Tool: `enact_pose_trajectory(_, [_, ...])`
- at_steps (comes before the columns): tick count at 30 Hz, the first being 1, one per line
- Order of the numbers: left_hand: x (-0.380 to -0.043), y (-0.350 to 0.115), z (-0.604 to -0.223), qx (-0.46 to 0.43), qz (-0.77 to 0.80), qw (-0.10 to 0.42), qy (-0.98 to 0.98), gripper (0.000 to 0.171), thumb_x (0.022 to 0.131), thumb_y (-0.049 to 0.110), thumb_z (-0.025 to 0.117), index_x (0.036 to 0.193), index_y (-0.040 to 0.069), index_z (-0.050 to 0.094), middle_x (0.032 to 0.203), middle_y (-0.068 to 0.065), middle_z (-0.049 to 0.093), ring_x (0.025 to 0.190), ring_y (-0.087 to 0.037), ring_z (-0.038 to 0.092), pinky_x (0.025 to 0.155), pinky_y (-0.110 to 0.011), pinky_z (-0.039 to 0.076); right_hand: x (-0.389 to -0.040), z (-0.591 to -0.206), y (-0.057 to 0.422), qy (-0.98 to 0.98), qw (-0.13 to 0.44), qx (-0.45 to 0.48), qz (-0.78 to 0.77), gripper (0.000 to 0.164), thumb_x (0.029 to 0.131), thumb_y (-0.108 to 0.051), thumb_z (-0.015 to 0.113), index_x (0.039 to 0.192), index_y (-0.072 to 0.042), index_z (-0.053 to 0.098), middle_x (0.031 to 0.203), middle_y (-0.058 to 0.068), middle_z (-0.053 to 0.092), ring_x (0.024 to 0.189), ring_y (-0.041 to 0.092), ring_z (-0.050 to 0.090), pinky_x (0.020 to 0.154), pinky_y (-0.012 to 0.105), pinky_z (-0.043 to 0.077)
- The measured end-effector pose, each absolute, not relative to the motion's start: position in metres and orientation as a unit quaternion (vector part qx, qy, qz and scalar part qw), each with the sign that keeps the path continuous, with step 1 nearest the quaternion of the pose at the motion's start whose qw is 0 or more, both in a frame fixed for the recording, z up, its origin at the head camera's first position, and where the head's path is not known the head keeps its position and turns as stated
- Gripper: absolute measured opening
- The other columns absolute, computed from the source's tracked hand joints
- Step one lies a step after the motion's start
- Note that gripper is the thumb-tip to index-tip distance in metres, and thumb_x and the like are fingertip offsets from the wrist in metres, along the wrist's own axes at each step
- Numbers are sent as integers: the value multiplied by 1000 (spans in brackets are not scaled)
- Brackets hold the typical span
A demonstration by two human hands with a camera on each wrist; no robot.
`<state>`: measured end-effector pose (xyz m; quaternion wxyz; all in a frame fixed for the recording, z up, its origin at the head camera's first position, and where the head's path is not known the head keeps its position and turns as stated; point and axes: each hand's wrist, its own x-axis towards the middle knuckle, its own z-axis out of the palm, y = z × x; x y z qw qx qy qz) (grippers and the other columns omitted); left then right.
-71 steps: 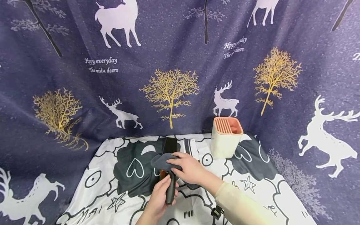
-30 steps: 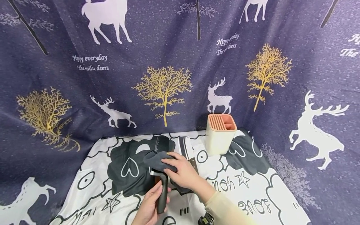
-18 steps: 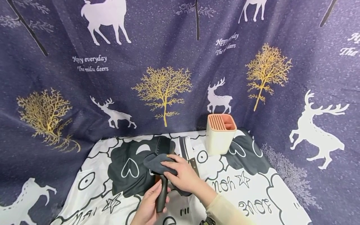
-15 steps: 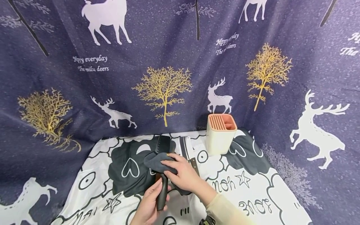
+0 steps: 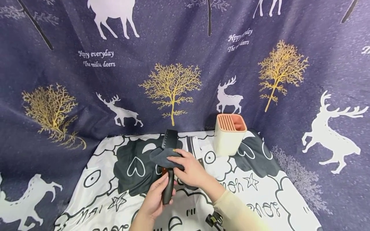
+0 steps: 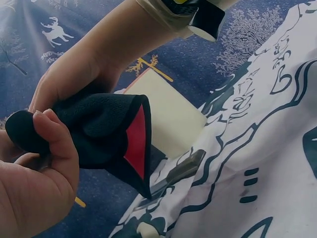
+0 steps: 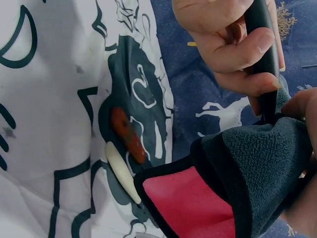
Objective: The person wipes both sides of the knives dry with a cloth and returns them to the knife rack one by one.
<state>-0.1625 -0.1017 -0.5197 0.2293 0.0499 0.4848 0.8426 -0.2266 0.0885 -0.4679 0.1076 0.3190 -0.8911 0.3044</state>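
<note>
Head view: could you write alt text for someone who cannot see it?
A person's left hand grips a black knife by its handle while the right hand holds a dark cloth against it. Farther right, an orange-topped cream knife block stands before a deer-print curtain.

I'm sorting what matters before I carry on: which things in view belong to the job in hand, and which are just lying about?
In the job:
black knife, handle gripped by the left hand
dark cloth, held across it by the right hand

Seemingly just lying or standing by:
brown-handled knife
cream holder
reddish-brown piece
slim cream piece
</note>
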Motion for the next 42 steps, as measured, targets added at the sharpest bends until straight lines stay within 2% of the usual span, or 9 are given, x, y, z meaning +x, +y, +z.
enact_pose_trajectory(11, [-188, -93, -505, 84, 848, 219, 476, 59, 113, 34, 36, 163, 8, 19, 110, 6, 61, 75, -3, 61, 53, -15, 51, -256, -446, 98, -889, 133, 339, 278, 38, 96, -14, 61, 132, -21, 71, 152, 13, 55, 140, 32, 53, 113, 50, 46])
enact_pose_trajectory(19, [-174, -96, -511, 63, 843, 220, 486, 62, 113, 31, 36, 164, 4, 12, 111, 3, 60, 74, -4, 61, 52, -15, 50, -260, -451, 96, -896, 125, 318, 282, 37, 97, -14, 61, 133, -21, 70, 151, 15, 55, 142, 32, 52, 113, 52, 47])
enact_pose_trajectory(25, [-163, -95, -515, 36, 849, 229, 474, 63, 112, 30, 39, 164, 5, 11, 112, 0, 58, 74, -5, 59, 52, -15, 48, -271, -452, 95, -918, 117, 290, 245, 39, 98, -16, 60, 135, -24, 69, 152, 12, 55, 141, 30, 53, 109, 51, 50])
enact_pose_trajectory(33, [-157, -86, -512, 26, 855, 206, 476, 52, 111, 28, 45, 152, 1, 30, 102, 3, 62, 70, -4, 58, 50, -14, 46, -284, -443, 101, -930, 112, 264, 232, 40, 99, -16, 59, 137, -24, 68, 152, 15, 54, 139, 34, 54, 109, 57, 49])
enact_pose_trajectory(38, [-153, -81, -515, -3, 858, 195, 475, 48, 109, 27, 49, 147, 1, 34, 97, 3, 61, 65, -3, 56, 47, -13, 43, -275, -446, 100, -922, 111, 278, 243, 39, 99, -18, 59, 138, -24, 67, 152, 15, 54, 140, 34, 53, 111, 57, 47])
enact_pose_trajectory(42, [-153, -79, -517, -14, 859, 184, 478, 37, 109, 30, 49, 136, 5, 45, 94, 3, 59, 62, -3, 54, 46, -14, 41, -271, -446, 95, -919, 113, 297, 236, 39, 99, -19, 61, 137, -24, 67, 152, 14, 54, 140, 33, 54, 110, 54, 49])
